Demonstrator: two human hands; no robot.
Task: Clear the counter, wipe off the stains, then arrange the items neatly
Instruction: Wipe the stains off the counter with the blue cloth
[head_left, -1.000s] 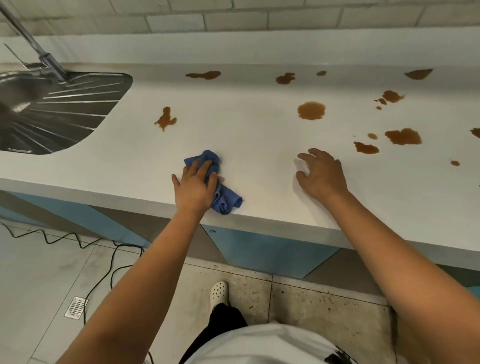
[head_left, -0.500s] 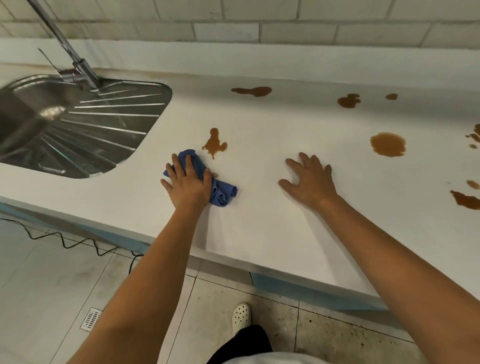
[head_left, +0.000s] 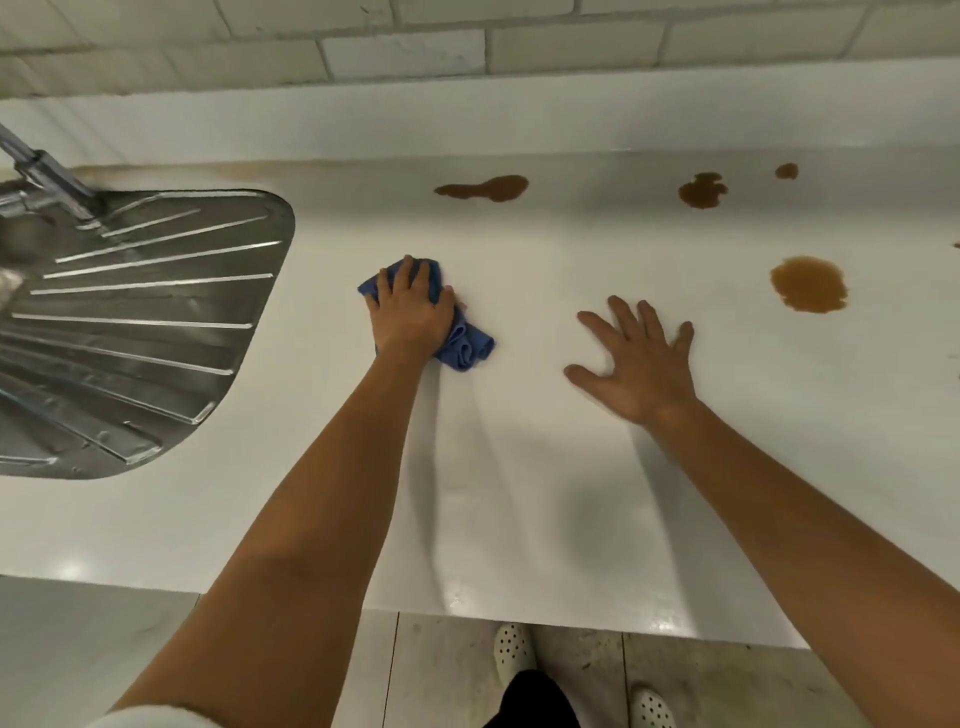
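My left hand (head_left: 411, 312) lies flat on the blue cloth (head_left: 462, 345), fingers spread and pressing it down on the white counter (head_left: 519, 467); it is not a closed grip, the palm holds the cloth in place. The cloth is bunched, and a rolled part shows to the right of my wrist. My right hand (head_left: 636, 364) rests open beside it, fingers splayed on the bare counter, holding nothing. The nearest stain that I can see is the long brown stain (head_left: 485, 188), which lies straight beyond the fingers of my left hand, toward the back wall, with its long axis running left to right. So I judge that the next wipe goes forward, and the left hand is the nearer one. The round stain (head_left: 809, 284) is to the right, just beyond my right hand, and two smaller stains (head_left: 702, 190) are near the back edge. The steel drainboard (head_left: 145, 322) is on the left, and the tiled wall (head_left: 405, 52) is behind. No items stand on the counter in view.
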